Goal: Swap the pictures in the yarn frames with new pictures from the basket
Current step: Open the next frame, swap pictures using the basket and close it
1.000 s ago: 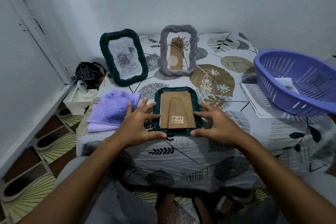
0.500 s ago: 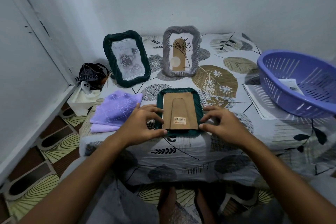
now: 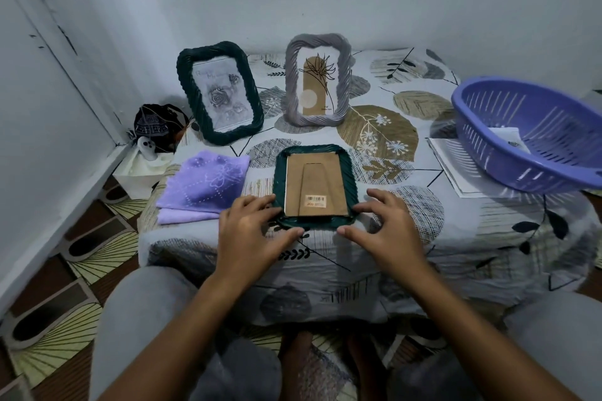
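There are three yarn frames on the tabletop (image 3: 488, 231). Two are dark green: one dark green frame (image 3: 219, 92) stands at the far left corner, and one face-down green frame (image 3: 314, 186) lies near the front edge, showing its brown backing. One grey frame (image 3: 318, 80) stands at the far edge, in the middle. There is one purple basket (image 3: 534, 132) at the right edge, with one paper (image 3: 508, 137) visible inside it. One sheet (image 3: 449, 169) lies under the basket. One purple cloth (image 3: 203, 185) lies folded at the left edge. Two hands, the left hand (image 3: 250, 231) and the right hand (image 3: 387, 228), are at the front edge.
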